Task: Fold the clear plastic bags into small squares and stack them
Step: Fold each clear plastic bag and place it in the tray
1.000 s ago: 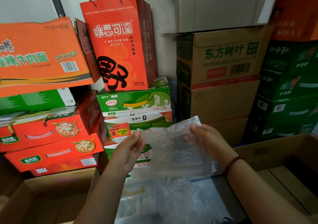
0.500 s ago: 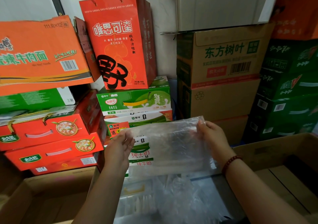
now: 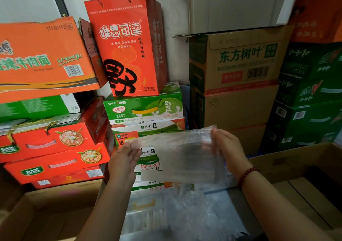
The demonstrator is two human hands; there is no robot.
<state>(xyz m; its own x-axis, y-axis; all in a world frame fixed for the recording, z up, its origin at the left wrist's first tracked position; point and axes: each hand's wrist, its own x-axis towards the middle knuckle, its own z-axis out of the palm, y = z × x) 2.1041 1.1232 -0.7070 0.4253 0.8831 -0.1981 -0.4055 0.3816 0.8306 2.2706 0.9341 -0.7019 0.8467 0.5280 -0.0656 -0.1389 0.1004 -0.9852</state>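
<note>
A clear plastic bag (image 3: 177, 155) hangs spread out flat in the air in front of me, held between both hands. My left hand (image 3: 124, 159) pinches its left edge near the top corner. My right hand (image 3: 224, 148) grips its right edge, fingers partly behind the film. Below them a loose heap of more clear plastic bags (image 3: 185, 213) lies on a low surface between my forearms. Whether any folded squares lie in that heap is hidden by the glare.
Open cardboard boxes stand at the lower left (image 3: 46, 213) and lower right (image 3: 305, 166). Stacked red gift boxes (image 3: 51, 148), green drink cartons (image 3: 144, 107), a red paper bag (image 3: 125, 46) and brown cartons (image 3: 236, 92) wall in the back.
Both hands have drawn apart and pulled the crumpled bag out into a wider, flatter sheet. My left hand moved left and slightly down.
</note>
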